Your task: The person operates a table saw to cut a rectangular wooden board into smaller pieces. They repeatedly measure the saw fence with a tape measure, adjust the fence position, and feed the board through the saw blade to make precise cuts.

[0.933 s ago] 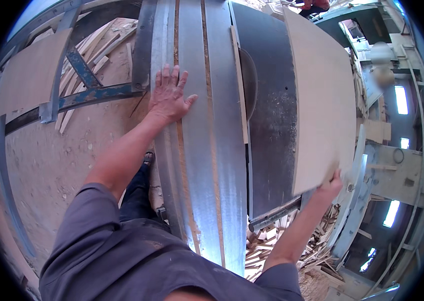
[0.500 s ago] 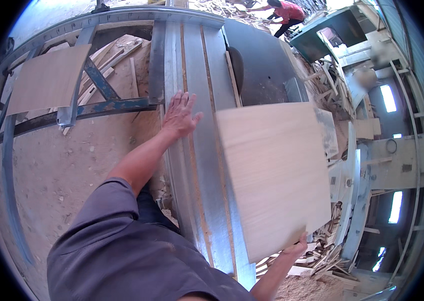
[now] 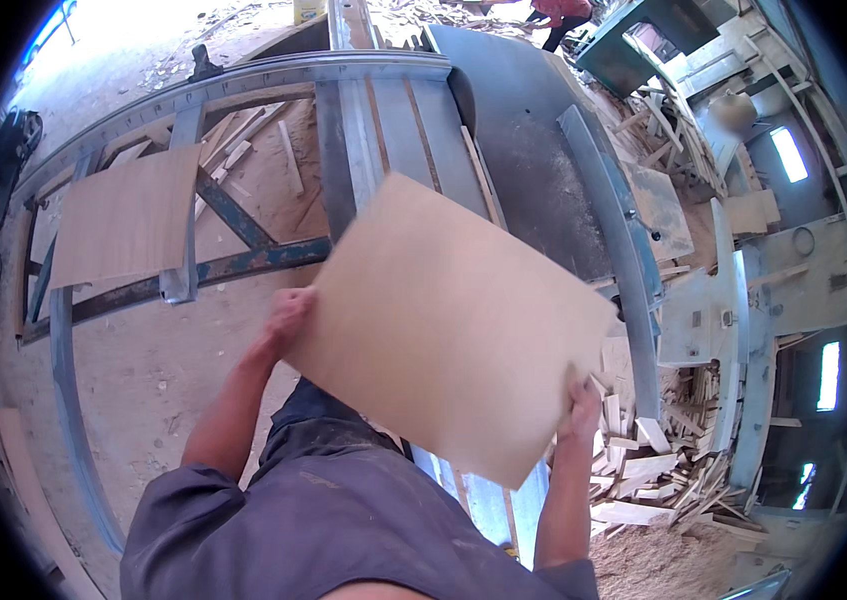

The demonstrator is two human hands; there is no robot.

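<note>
A square, light-brown plywood panel point(image 3: 453, 320) is held up in front of me, over the metal sliding table point(image 3: 393, 130) of a panel saw. My left hand point(image 3: 290, 318) grips the panel's left edge, its fingers closed round it. On the right edge, near the lower corner, my right hand point(image 3: 580, 405) is closed too, the thumb on the top face. The panel hides the middle of the sliding table. Off to the left, another plywood panel point(image 3: 128, 215) lies across the saw's side frame.
A long metal fence point(image 3: 373, 67) crosses the far side. The dark saw table point(image 3: 533, 140) carries a metal guide rail point(image 3: 613, 240) at its right. Wood offcuts point(image 3: 643, 465) and sawdust point(image 3: 663, 560) cover the floor at right. Another person point(image 3: 561, 15) is at the far top.
My left hand has left the sliding table and taken hold of the panel's left edge. The panel has moved left and turned, with my right hand still on it.
</note>
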